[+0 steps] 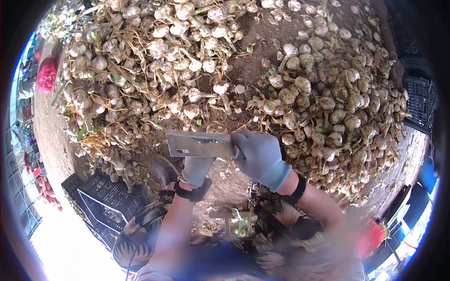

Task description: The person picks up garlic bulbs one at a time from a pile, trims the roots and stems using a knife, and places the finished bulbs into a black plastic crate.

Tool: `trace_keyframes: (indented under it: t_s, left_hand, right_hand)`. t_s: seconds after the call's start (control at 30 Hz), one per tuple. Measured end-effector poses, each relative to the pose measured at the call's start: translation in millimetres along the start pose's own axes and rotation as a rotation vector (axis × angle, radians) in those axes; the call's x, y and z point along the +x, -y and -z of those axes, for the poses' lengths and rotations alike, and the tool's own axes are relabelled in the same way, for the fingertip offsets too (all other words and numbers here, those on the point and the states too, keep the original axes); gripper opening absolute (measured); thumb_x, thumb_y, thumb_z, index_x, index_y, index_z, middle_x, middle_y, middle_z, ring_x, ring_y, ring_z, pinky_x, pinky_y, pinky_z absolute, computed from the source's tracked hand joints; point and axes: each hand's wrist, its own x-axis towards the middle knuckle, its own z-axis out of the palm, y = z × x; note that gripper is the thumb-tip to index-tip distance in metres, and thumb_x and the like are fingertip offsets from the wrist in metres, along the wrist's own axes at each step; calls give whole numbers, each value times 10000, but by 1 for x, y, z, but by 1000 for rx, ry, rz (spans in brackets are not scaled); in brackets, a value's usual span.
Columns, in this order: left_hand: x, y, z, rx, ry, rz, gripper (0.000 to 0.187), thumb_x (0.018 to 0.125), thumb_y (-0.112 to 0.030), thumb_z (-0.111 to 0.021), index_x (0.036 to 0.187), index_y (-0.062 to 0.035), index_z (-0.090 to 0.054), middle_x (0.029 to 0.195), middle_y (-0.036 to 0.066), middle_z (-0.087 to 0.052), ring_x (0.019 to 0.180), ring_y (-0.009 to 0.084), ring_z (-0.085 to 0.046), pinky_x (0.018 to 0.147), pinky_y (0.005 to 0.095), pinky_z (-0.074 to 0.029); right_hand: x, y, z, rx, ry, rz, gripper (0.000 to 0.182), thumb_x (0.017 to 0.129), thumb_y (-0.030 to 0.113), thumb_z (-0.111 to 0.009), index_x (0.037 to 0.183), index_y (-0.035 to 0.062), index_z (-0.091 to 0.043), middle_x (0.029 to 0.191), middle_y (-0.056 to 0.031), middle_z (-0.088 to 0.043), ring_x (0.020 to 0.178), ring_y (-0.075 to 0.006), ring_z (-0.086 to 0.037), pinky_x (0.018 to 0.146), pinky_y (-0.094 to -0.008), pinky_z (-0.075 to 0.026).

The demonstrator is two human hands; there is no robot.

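Observation:
My right hand (260,156), in a grey glove, is wrapped round the handle end of a wide metal cleaver (201,144). The blade points left and passes above my left hand (196,171), also gloved. The blade covers the fingers of my left hand, so what they hold, if anything, is hidden. Garlic bulbs with dry stalks lie just beyond the blade, among them a bulb (191,111) near its upper edge.
A large heap of garlic (136,56) spreads at the left and another heap (337,112) at the right, with brown ground (248,35) between. Black crates stand at lower left (112,199) and far right (417,100). A red sack (47,75) is at upper left.

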Motion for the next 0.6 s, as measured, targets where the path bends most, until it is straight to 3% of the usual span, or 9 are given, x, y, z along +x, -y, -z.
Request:
trace_keyframes:
  t_s: [0.07,0.1,0.17,0.2,0.27,0.4,0.47,0.53,0.6]
  left_hand:
    - [-4,-11,-5,779,-19,-116,666,904,-157,-721,1455,-8,-379,1155,61,-605,986,146,-618,807,272,-547]
    - [-1,-6,-6,778,-15,-115,666,904,-157,-721,1455,-8,-379,1155,61,-605,986,146,-618,807,272,-547]
    - [4,1,-12,-313,-102,67,503,882,-56,-700,1344,-5,-509,1057,44,-669,904,157,-660,763,259,-553]
    - [-1,-7,-14,-312,-99,65,503,882,-56,-700,1344,-5,-509,1057,44,-669,904,157,-660,763,259,-553]
    - [-16,-48,-33,180,159,40,323,909,5,-584,1232,18,-582,1145,88,-662,975,187,-641,844,285,-524]
    - [15,-37,-45,629,75,-308,314,838,70,-583,1131,-12,-661,1179,130,-660,1091,203,-641,900,324,-521]
    - [17,-27,-44,930,57,-556,327,842,72,-555,1136,-29,-658,1159,146,-654,1100,242,-632,924,353,-511]
    - [9,-34,-47,1165,-358,-688,379,816,119,-572,1162,-13,-651,1246,155,-606,1142,273,-612,978,355,-487]
    - [3,-34,-34,849,-479,-447,409,800,116,-557,1186,-1,-627,1229,173,-610,1122,307,-618,966,364,-494]
  right_hand:
    - [-1,-4,-5,-60,76,-30,229,778,134,-661,1003,93,-642,822,-94,-626,725,-315,-650,652,-420,-515]
    - [-1,-9,-10,-62,75,-34,229,778,134,-661,1003,93,-642,822,-94,-626,725,-315,-650,652,-420,-515]
    - [-6,-25,-19,-10,70,-98,213,827,173,-661,1015,73,-653,808,-114,-664,699,-331,-660,661,-433,-536]
    - [-3,-35,-18,-10,67,-97,213,827,173,-661,1015,73,-653,808,-114,-664,699,-331,-660,661,-433,-536]
    - [-4,-59,-15,63,329,-620,245,862,239,-685,1022,55,-660,749,-119,-683,660,-286,-682,651,-405,-550]
    - [-7,-41,-9,1217,138,-722,260,902,253,-726,988,11,-689,754,-54,-696,625,-90,-609,555,-274,-482]
    - [1,-25,-9,1297,85,-636,236,914,207,-724,996,-13,-696,822,-25,-697,642,-61,-578,545,-225,-443]
    - [10,-11,-1,1263,93,-676,214,895,158,-739,1025,-7,-696,841,-1,-680,697,-61,-594,584,-210,-442]
    - [11,-7,-4,1194,163,-686,229,880,149,-754,1064,23,-702,819,-4,-675,749,-93,-608,669,-246,-482]
